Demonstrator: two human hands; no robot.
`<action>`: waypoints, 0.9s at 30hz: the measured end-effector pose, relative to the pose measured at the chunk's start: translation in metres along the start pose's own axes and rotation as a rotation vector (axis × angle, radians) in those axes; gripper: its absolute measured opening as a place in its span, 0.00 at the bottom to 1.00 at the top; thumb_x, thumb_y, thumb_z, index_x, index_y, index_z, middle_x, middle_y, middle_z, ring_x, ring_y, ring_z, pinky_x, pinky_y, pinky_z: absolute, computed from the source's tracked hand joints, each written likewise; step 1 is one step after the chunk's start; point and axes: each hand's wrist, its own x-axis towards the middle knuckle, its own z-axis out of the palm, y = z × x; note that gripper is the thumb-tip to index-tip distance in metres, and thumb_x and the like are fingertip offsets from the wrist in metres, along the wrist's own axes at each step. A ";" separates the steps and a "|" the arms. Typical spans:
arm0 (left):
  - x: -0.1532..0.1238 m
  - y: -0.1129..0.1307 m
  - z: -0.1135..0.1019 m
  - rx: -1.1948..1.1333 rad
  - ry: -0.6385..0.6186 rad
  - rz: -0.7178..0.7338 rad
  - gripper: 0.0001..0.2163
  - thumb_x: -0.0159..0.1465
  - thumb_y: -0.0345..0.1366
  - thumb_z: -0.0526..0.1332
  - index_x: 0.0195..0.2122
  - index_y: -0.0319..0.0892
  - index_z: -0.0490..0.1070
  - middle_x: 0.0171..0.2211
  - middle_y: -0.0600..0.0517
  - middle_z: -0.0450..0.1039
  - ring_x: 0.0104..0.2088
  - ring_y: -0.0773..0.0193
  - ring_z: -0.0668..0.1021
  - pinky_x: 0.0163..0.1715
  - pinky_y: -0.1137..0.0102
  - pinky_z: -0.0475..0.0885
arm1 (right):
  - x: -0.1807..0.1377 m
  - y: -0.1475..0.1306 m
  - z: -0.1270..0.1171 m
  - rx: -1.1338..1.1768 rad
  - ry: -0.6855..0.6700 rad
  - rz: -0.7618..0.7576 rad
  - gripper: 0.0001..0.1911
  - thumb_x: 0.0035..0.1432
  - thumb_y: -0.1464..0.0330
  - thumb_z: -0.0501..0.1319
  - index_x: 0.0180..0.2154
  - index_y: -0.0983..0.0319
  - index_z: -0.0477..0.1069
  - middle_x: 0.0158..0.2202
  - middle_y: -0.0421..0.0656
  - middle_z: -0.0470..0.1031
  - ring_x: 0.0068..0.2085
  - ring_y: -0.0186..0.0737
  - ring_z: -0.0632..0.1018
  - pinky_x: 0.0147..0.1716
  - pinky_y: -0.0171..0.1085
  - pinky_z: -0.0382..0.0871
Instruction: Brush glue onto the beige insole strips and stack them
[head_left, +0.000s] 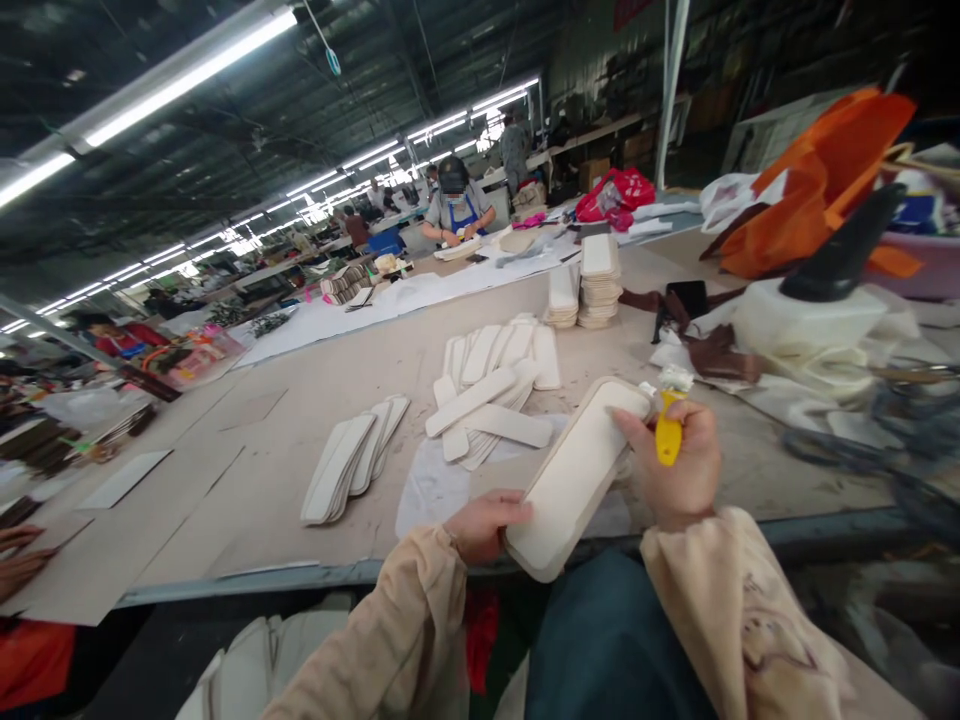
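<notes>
My left hand [491,522] is closed on the near end of a stack of long white panels [574,475] with rounded corners, thumb on top. The stack tilts above the table's front edge, its far end up and to the right. In my right hand [684,465] is a small brush with a yellow handle [668,435], its whitish head pointing up. The right thumb also rests on the far end of the stack; the fingers beneath are partly hidden. Beyond my hands lies a loose pile of similar white panels [491,385], some crossing each other.
A fanned row of panels [349,455] lies to the left, and upright stacks [598,280] stand farther back. At right are a white plastic container [806,320] with a black object, an orange bag [817,190] and dark cords. Another person's hands [26,560] show at far left.
</notes>
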 end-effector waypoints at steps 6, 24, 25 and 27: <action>-0.011 -0.023 0.004 -0.020 0.020 -0.011 0.23 0.45 0.43 0.75 0.38 0.33 0.79 0.29 0.43 0.79 0.27 0.60 0.79 0.28 0.67 0.75 | -0.002 0.009 0.002 -0.018 -0.009 -0.028 0.28 0.45 0.51 0.70 0.35 0.57 0.57 0.28 0.35 0.66 0.26 0.35 0.69 0.27 0.36 0.64; -0.018 -0.041 0.003 -0.002 -0.018 0.065 0.24 0.49 0.44 0.73 0.42 0.32 0.78 0.29 0.44 0.78 0.28 0.63 0.78 0.28 0.72 0.73 | -0.006 -0.001 0.005 0.068 -0.061 -0.035 0.23 0.48 0.57 0.69 0.35 0.57 0.57 0.25 0.33 0.64 0.23 0.33 0.67 0.25 0.34 0.62; -0.018 -0.042 0.003 0.004 -0.017 0.067 0.24 0.49 0.44 0.74 0.42 0.32 0.78 0.29 0.44 0.78 0.28 0.63 0.78 0.28 0.72 0.73 | -0.006 -0.002 0.004 0.057 -0.059 -0.036 0.23 0.48 0.57 0.69 0.34 0.57 0.57 0.24 0.32 0.64 0.23 0.33 0.67 0.24 0.34 0.62; -0.019 -0.043 0.002 0.012 -0.018 0.063 0.24 0.49 0.44 0.74 0.42 0.32 0.78 0.29 0.44 0.78 0.28 0.63 0.78 0.29 0.72 0.73 | -0.006 -0.005 0.004 0.027 -0.051 -0.040 0.22 0.48 0.57 0.69 0.34 0.57 0.57 0.23 0.32 0.65 0.22 0.33 0.66 0.23 0.34 0.62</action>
